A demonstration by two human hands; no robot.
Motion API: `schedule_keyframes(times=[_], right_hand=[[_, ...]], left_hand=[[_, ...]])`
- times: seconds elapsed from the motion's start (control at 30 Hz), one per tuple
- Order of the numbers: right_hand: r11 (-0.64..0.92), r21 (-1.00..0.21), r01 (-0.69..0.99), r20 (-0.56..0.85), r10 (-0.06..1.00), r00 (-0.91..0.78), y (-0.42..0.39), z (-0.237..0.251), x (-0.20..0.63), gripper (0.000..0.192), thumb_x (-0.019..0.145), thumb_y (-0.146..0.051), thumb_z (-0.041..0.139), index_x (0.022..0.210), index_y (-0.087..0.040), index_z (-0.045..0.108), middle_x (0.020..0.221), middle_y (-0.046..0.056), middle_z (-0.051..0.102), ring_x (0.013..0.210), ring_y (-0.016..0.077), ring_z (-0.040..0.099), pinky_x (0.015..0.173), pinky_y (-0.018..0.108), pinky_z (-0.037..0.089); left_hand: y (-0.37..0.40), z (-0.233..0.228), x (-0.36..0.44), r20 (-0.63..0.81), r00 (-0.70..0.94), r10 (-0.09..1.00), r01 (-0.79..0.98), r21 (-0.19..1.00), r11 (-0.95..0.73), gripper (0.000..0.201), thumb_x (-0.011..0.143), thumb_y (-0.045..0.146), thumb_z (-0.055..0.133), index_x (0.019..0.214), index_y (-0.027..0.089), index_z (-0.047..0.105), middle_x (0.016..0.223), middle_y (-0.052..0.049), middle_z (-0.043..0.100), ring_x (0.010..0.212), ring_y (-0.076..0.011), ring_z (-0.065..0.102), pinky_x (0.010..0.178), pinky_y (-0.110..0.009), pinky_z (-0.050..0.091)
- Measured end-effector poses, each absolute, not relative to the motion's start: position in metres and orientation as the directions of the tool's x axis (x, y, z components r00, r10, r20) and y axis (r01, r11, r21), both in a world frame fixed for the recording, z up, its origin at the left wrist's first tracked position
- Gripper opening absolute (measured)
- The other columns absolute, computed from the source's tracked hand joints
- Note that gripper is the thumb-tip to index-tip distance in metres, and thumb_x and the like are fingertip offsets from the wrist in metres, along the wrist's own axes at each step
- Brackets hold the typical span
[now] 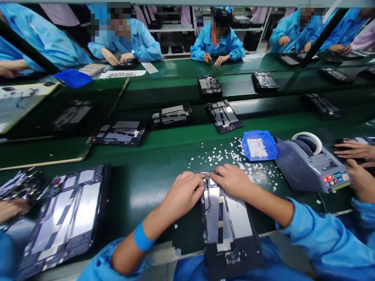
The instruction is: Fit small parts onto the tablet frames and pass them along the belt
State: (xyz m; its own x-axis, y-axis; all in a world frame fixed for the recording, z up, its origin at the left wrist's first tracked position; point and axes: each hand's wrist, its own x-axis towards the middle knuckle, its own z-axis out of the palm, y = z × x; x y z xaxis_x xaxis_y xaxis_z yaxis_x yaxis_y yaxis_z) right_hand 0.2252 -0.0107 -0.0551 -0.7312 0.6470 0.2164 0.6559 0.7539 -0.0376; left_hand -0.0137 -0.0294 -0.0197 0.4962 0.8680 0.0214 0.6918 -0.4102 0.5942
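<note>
An opened tablet (240,218) lies in front of me, its inner silver plates, black strips and cables exposed. Its lower end reaches past the bench edge above my lap. My left hand (185,191), with a blue band at the wrist, has curled fingers with the tips at the tablet's top left corner. Beside it, my right hand (236,180) rests with bent fingers over the top edge, thumb and fingertips pressing there. Both hands' fingertips nearly meet; any small part under them is too small to make out.
Small white pieces (234,156) lie scattered beyond my hands, near a blue tray (273,150) of them. A grey tape dispenser (310,166) stands right. Another opened tablet (70,210) is at left. More tablets (224,116) line the green bench; co-workers sit around.
</note>
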Motion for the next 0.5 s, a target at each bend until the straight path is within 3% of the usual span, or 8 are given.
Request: schedule_keyframes(times=[0.17, 0.3, 0.5], right_hand=[[0.745, -0.056, 0.665, 0.212, 0.660, -0.721, -0.010, -0.056, 0.226, 0.030, 0.104, -0.020, 0.051, 0.130, -0.021, 0.065, 0.101, 0.009, 0.061, 0.087, 0.0221, 0.045, 0.071, 0.033, 0.035], [0.742, -0.084, 0.665, 0.235, 0.663, -0.710, -0.009, -0.061, 0.227, 0.031, 0.103, -0.019, 0.051, 0.130, -0.022, 0.066, 0.103, 0.010, 0.061, 0.086, 0.0222, 0.044, 0.071, 0.034, 0.035], [0.735, -0.128, 0.665, 0.264, 0.672, -0.692, -0.008, -0.063, 0.227, 0.030, 0.102, -0.018, 0.050, 0.127, -0.023, 0.068, 0.103, 0.010, 0.061, 0.087, 0.0224, 0.044, 0.072, 0.034, 0.034]], left_hand=[[-0.005, -0.025, -0.007, -0.072, 0.376, 0.924, 0.643, 0.738, -0.204, 0.014, 0.091, 0.029, 0.058, 0.080, 0.022, 0.063, 0.086, -0.003, 0.066, 0.086, -0.0224, 0.060, 0.078, -0.035, 0.045], [0.011, -0.035, 0.000, -0.171, 0.380, 0.909, 0.661, 0.738, -0.138, 0.017, 0.088, 0.031, 0.057, 0.076, 0.021, 0.066, 0.077, -0.002, 0.061, 0.078, -0.0216, 0.057, 0.068, -0.032, 0.041], [0.014, -0.040, 0.004, -0.182, 0.337, 0.924, 0.668, 0.737, -0.099, 0.015, 0.086, 0.028, 0.057, 0.076, 0.020, 0.066, 0.076, -0.002, 0.058, 0.075, -0.0204, 0.056, 0.068, -0.032, 0.042]])
